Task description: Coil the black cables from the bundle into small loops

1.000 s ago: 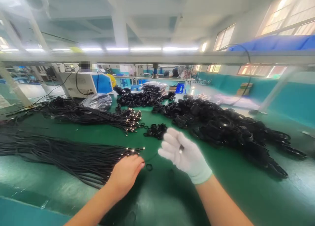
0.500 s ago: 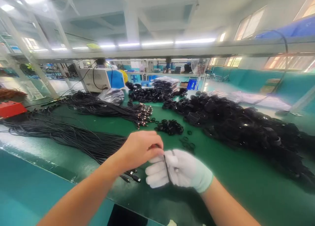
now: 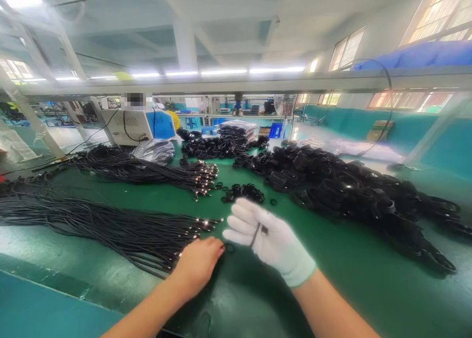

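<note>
My right hand (image 3: pixel 263 237) wears a white glove, palm tipped up, fingers stretched to the left. Across its palm runs a thin black band (image 3: pixel 255 235), with a small dark piece beside it that I cannot make out. My bare left hand (image 3: pixel 199 262) is low over the green tabletop, fingers curled together at the right end of a bundle of black cables (image 3: pixel 121 230); what lies under its fingertips is hidden. A small black ring (image 3: pixel 229 248) lies just right of those fingertips. Beyond my right hand sits a small heap of black rings (image 3: pixel 245 192).
A second cable bundle (image 3: pixel 147 168) lies farther back, metal connectors facing right. Coiled black cables (image 3: pixel 339 185) form a long pile at right, and another pile (image 3: pixel 217 147) sits behind. A white and blue machine (image 3: pixel 134 124) stands back left. A shelf beam (image 3: pixel 221 86) crosses above.
My left hand has left my right palm and dropped down and left to the cable ends. My right hand has risen slightly. The view has shifted to the right.
</note>
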`<state>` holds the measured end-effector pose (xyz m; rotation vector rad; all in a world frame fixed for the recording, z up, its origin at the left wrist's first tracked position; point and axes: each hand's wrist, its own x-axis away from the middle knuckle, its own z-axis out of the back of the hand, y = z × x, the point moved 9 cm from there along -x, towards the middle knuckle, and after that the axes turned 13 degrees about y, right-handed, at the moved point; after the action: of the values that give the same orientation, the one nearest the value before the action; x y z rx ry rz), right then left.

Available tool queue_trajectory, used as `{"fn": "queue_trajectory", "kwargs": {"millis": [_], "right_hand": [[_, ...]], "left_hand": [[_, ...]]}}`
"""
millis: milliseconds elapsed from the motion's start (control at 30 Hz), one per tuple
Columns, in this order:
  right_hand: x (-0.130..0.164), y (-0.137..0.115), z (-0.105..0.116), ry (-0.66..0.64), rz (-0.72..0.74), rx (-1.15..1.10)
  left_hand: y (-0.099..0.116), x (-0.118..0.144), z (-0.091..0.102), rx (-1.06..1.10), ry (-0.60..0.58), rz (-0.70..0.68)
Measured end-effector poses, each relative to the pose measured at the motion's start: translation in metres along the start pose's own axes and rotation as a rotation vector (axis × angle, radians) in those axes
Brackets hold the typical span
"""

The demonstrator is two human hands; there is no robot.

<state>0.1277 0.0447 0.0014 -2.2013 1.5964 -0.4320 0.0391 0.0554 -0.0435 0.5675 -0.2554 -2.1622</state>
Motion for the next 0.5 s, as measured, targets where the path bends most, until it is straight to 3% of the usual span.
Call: {"fn": "queue_trajectory", "kwargs": {"millis": [67,167,233,300,367,500], "right_hand": [[-0.003,0.001,0.008,0.042,0.024,0.081],[0.0,0.026,0.014,-0.001,-0.088,0.229],[0.007,0.047,0.013,-0.077,-0.206,0.28],[0.014,0.062,0.011,-0.134,-0.306,0.29],[0.02,0.071,0.009,-0.161,-0.364,0.278],[0.022,0.072,0.003,-0.17,-0.365,0.237]], "left_hand": [[0.021,0.013,0.004,-0.171,-0.002,-0.133],[0.055,0.009,0.04,-0.226,0.111,-0.345],[0.062,-0.006,0.067,-0.166,0.157,-0.397],[0.057,-0.025,0.083,-0.012,0.117,-0.358],[0.048,-0.038,0.081,0.227,0.026,-0.263],[0.024,-0.041,0.05,0.605,-0.053,-0.066]]}}
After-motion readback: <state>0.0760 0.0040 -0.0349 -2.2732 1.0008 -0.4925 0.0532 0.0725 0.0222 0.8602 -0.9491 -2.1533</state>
